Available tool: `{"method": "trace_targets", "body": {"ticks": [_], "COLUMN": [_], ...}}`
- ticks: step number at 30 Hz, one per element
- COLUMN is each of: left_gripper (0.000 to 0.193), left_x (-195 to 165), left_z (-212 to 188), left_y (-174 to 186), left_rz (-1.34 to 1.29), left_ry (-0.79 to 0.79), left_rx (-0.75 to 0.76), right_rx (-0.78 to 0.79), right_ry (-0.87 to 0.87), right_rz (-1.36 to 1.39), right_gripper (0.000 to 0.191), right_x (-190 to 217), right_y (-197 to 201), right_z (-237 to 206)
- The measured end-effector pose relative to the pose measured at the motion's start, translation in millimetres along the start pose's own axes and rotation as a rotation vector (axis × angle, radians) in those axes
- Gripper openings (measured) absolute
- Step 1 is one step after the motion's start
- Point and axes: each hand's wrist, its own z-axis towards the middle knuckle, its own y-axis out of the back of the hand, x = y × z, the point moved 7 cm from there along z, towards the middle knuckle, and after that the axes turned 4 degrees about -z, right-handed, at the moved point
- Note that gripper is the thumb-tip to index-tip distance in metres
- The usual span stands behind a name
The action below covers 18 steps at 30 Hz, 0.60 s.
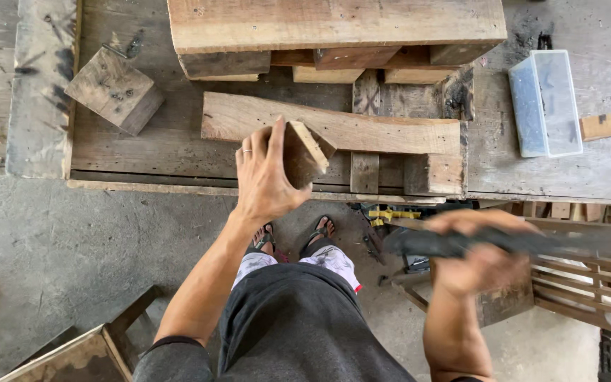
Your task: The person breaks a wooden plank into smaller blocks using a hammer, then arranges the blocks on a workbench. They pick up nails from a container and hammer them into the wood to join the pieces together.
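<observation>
My left hand [266, 173] grips a small wooden block [304, 154] and holds it against the near edge of the wooden workbench [143, 152]. A ring shows on one finger. My right hand [479, 258] is closed around a long dark tool [461, 243] that is blurred by motion; it sits low to the right, away from the block. A long curved plank [362, 129] lies on the bench just behind the block.
A stack of thick planks [334, 28] sits at the back of the bench, a square wood offcut [114, 88] to the left, a clear plastic box [546, 102] to the right. A wooden slatted frame [588, 283] stands at the lower right. My sandalled feet [295, 237] rest on concrete floor.
</observation>
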Motion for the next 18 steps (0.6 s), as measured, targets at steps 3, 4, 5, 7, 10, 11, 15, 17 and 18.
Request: {"method": "trace_targets", "body": {"ticks": [3, 4, 5, 7, 10, 11, 15, 17, 18], "left_gripper": [0.118, 0.118, 0.118, 0.118, 0.116, 0.116, 0.117, 0.120, 0.122], "left_x": [-16.1, -21.2, -26.9, -36.8, -45.0, -35.3, -18.8, -12.4, -11.0], "left_z": [4.0, 4.0, 7.3, 14.5, 21.9, 18.3, -1.6, -8.1, -10.1], "left_y": [-5.7, -8.8, -13.0, -15.8, -24.5, -17.5, -19.7, -22.2, -23.7], "left_rz": [0.011, -0.009, -0.028, 0.012, 0.045, 0.019, -0.028, -0.045, -0.054], "left_ry": [-0.059, -0.059, -0.066, -0.135, -0.241, -0.225, -0.249, -0.237, -0.227], "left_rx": [-0.034, -0.022, -0.013, -0.021, 0.010, 0.006, 0.005, -0.002, 0.006], "right_rx": [-0.026, 0.075, 0.174, 0.368, 0.146, 0.100, -0.028, 0.005, 0.021], "right_ry": [0.013, -0.149, -0.308, -0.605, -1.047, -0.963, -0.718, -0.412, -0.127], "right_rz": [-0.485, -0.689, -0.890, -1.269, -1.006, -0.955, -0.753, -0.618, -0.654], "right_gripper": [0.027, 0.028, 0.029, 0.033, 0.024, 0.022, 0.015, 0.015, 0.008], "right_x": [33.3, 16.8, -7.4, -63.7, -118.6, -123.1, -78.6, -31.3, 2.5], "right_y": [-5.3, -10.3, -10.6, -4.2, 16.2, 8.2, -3.6, -19.8, -30.5], "right_z": [-10.3, -25.6, -43.6, -87.9, -142.0, -144.7, -105.1, -69.8, -56.2]}}
